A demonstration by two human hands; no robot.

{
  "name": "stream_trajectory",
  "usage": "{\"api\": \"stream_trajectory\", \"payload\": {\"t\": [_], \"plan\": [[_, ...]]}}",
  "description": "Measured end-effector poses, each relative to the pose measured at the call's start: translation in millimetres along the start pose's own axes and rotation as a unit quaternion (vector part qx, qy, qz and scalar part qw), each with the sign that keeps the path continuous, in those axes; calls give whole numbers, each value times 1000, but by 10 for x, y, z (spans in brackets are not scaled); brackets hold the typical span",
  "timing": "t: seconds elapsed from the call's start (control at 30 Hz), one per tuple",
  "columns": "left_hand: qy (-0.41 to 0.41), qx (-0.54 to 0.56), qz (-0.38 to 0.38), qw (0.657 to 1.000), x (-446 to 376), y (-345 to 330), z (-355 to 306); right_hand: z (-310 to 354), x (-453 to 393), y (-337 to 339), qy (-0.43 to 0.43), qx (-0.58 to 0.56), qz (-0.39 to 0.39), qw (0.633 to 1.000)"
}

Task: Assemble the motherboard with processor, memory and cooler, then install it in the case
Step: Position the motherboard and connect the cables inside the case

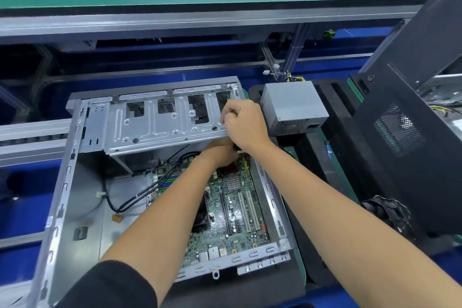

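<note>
Brightness: we see an evenly bright scene, with no dim patch over the open case.
Light source: we judge it comes from overhead, since the drive cage shines pale on its top face.
Shadows: we find soft, short ones under both forearms on the motherboard; the recess behind the rail is dark.
Glare: we note mild sheen on the power supply, nothing blown out.
Blur: we see slight softness on the right hand and in the far corners.
Distortion: we see straight rails bowing and the side panel leaning at the edges.
</note>
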State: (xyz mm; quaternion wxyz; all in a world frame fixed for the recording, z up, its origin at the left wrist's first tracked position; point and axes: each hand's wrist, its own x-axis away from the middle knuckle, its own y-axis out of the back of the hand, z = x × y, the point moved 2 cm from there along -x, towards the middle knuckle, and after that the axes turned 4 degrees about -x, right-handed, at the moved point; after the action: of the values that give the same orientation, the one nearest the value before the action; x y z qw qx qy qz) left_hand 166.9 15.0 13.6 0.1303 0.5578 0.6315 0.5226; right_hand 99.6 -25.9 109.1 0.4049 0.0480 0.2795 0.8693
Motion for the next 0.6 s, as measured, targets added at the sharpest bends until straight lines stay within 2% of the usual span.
{"api": "stream_trajectory", "payload": {"t": [0.27, 0.4, 0.5, 0.6], "plan": [[33, 40, -6, 999, 8, 2, -47, -1, -3, 9, 2, 10, -2, 1000], [46, 116, -2, 992, 37, 0, -51, 9, -6, -2, 4, 16, 0, 1000], [64, 88, -16, 994, 91, 32, -75, 14, 0, -5, 5, 20, 1, 1000], [29, 5, 9, 1000, 187, 95, -141, 11, 11, -11, 9, 27, 2, 1000]]}}
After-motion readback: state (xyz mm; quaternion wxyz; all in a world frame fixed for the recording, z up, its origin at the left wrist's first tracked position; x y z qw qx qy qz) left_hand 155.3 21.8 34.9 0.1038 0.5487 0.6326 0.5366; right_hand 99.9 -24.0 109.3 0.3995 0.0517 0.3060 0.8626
